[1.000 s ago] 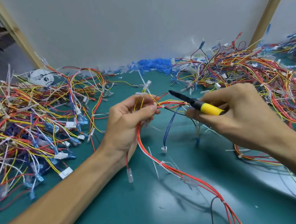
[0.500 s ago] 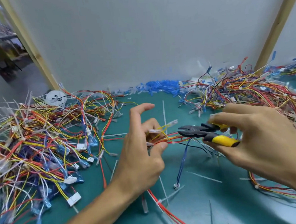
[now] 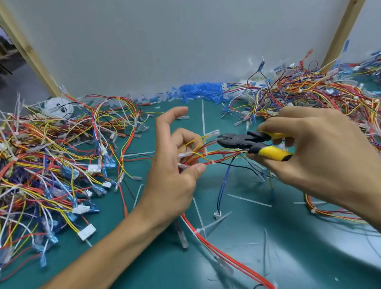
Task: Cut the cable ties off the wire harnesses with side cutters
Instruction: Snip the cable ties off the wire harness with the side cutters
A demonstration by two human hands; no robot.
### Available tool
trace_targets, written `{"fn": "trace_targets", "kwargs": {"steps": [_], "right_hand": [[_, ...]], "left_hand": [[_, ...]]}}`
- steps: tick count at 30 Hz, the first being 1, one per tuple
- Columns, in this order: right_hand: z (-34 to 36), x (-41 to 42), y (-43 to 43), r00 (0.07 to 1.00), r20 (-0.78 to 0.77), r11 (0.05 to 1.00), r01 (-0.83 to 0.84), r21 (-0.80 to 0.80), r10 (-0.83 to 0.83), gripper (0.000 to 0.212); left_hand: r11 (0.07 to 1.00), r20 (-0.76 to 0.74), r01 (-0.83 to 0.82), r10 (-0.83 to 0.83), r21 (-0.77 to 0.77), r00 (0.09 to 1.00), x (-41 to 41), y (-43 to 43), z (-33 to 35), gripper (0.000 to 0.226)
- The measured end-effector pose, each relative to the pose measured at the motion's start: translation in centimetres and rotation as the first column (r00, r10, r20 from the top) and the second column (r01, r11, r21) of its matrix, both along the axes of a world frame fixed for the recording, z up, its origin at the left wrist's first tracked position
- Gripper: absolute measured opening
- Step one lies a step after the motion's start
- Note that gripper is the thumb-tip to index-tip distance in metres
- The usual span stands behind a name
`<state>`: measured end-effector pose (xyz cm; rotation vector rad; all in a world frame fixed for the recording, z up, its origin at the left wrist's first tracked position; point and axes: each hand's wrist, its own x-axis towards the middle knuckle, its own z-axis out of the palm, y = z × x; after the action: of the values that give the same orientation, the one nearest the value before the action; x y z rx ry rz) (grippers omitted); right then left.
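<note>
Left hand (image 3: 172,185) has lifted its index finger and now just pinches the red-and-yellow wire harness (image 3: 225,151) mid-frame. Right hand (image 3: 319,158) has its grip wrapped round the yellow-handled black side cutters (image 3: 236,140), which have swung in just above the small white cable tie (image 3: 212,162), so the next snip looks close.

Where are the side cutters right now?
Head view, just right of centre: the right hand grips the side cutters, black tips pointing left at the wire harness pinched by the left hand.

Left hand (image 3: 172,185), right hand (image 3: 324,158): two. Side cutters (image 3: 240,141): one. Wire harness piles (image 3: 41,164) (image 3: 315,92): two.
</note>
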<state>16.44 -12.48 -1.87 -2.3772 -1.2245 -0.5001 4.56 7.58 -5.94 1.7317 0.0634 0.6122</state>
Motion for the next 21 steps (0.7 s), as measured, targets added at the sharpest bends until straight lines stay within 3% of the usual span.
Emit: {"fn": "trace_targets", "kwargs": {"steps": [4, 15, 21], "right_hand": [[0.1, 0.0, -0.1, 0.999, -0.038, 0.999, -0.037, -0.010, 0.037, 0.032], [-0.1, 0.3, -0.1, 0.998, -0.059, 0.999, 0.034, -0.003, -0.034, 0.042], [0.2, 1.1, -0.5, 0.983, -0.111, 0.970, 0.165, 0.178, -0.147, 0.044]], "left_hand": [[0.996, -0.003, 0.016, -0.016, -0.092, 1.000, 0.1, 0.1, 0.0, 0.079], [0.992, 0.024, 0.062, -0.060, -0.111, 0.998, 0.4, 0.1, -0.7, 0.076], [0.994, 0.031, 0.066, -0.063, -0.088, 0.998, 0.4, 0.3, -0.6, 0.076]]}}
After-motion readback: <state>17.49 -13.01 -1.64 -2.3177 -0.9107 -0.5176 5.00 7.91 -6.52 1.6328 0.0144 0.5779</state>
